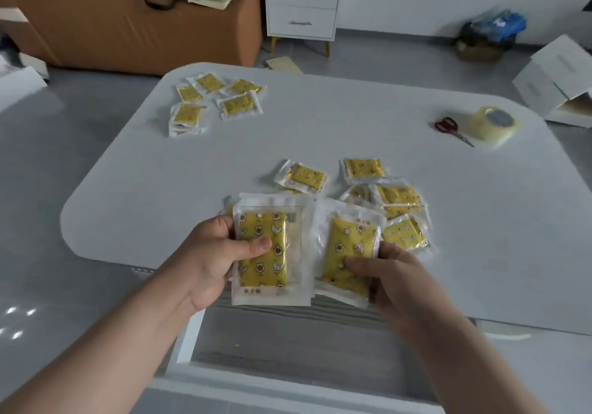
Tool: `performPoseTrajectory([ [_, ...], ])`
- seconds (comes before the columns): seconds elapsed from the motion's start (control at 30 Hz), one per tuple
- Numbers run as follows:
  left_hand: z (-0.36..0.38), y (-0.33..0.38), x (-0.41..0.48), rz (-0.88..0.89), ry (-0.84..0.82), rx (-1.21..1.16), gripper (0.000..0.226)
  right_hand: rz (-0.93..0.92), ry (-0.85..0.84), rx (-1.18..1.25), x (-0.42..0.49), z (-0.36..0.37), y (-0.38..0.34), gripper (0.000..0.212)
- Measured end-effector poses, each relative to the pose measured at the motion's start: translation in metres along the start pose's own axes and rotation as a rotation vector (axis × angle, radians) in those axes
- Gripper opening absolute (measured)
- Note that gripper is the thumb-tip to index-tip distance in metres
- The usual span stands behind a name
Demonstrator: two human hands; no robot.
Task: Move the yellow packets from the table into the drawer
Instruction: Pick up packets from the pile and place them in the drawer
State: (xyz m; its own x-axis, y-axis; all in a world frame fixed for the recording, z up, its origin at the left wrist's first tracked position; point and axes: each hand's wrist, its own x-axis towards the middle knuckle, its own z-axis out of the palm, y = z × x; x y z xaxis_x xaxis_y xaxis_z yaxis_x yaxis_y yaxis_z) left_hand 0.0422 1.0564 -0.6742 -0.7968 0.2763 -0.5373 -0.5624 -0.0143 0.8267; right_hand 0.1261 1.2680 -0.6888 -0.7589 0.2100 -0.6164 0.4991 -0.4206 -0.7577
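Note:
My left hand (211, 259) grips a yellow packet (267, 250) in clear wrap, thumb across its front. My right hand (384, 279) pinches a second yellow packet (347, 253) beside it. Both packets are held above the near edge of the white table (160, 189). Below them an open drawer (288, 343) with a wood-grain bottom shows under the table edge. Several more yellow packets (397, 202) lie in a loose pile just beyond my hands. Another group of packets (217, 99) lies at the table's far left corner.
Red-handled scissors (450, 128) and a roll of clear tape (495, 125) lie at the table's far right. On the floor behind stand a white two-drawer cabinet (302, 3), a brown cardboard box (134, 25) and white boxes (557, 80).

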Motion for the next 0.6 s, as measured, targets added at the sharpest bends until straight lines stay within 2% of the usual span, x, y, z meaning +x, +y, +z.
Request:
performPoseTrajectory([
  [0.3, -0.038, -0.076, 0.069, 0.259, -0.032, -0.054, 0.023, -0.134, -0.089, -0.006, 0.079, 0.005, 0.066, 0.026],
  [0.43, -0.056, -0.088, 0.076, 0.284, -0.046, -0.043, 0.029, -0.143, -0.153, 0.026, 0.087, 0.009, 0.076, 0.033],
  [0.6, -0.075, -0.098, 0.074, 0.254, -0.052, -0.046, 0.036, -0.109, -0.165, 0.025, 0.081, 0.016, 0.089, 0.028],
])
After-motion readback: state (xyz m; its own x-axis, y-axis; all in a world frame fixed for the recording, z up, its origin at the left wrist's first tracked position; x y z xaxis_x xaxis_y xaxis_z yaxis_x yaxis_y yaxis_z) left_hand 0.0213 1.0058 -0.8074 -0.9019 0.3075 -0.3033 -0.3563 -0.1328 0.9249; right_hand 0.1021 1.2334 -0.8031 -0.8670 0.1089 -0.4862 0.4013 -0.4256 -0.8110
